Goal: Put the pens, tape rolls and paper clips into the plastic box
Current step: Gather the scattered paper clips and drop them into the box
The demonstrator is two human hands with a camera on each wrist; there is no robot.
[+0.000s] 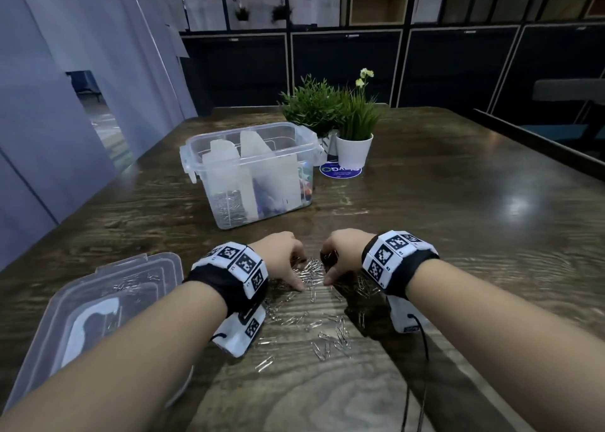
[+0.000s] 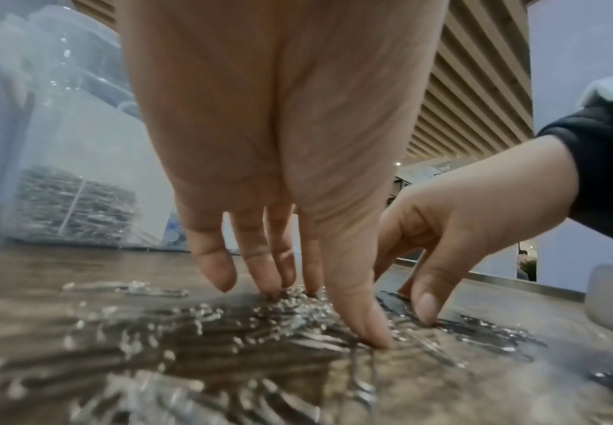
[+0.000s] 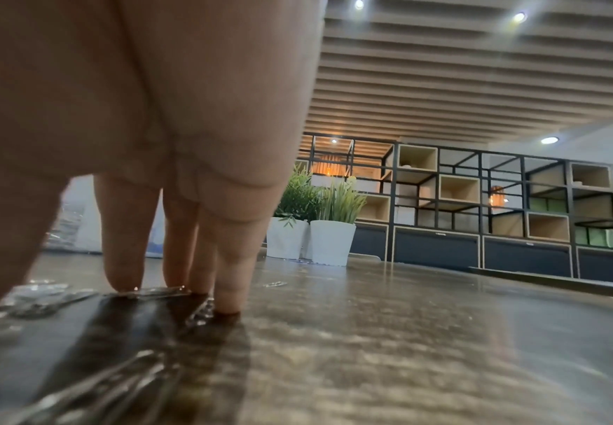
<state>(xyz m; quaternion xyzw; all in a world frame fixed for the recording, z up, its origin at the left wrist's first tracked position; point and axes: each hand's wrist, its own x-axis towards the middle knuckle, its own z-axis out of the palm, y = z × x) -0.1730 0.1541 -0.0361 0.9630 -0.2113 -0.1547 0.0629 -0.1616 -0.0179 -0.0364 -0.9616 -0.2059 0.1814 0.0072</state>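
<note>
A dark wooden table [image 1: 442, 209] fills the scene, and the clear plastic box [image 1: 248, 173] is taken here as the landmark. The box stands open on the table, split by white dividers [image 1: 262, 169]; a heap of paper clips is seen in its left compartment, and coloured items, too blurred to name, show at its right end. The lid [image 1: 98, 304] is laid flat on the table, nearer than the box and to its left, partly hidden by the left forearm. Two potted plants [image 1: 355, 127] in white pots are set just behind the box at its right corner, on a blue round sticker [image 1: 340, 171].

In front of the box, the left hand [image 1: 278, 258] and the right hand [image 1: 343, 255] are held close together, fingers pointed down and only slightly bent, tips pressed to the table on either side of a small pile of clips [image 1: 311, 273]. Nothing is gripped by either hand. More loose clips are scattered nearer than the hands, between the wrists. Marker bands [image 1: 394, 255] are worn on both wrists.
</note>
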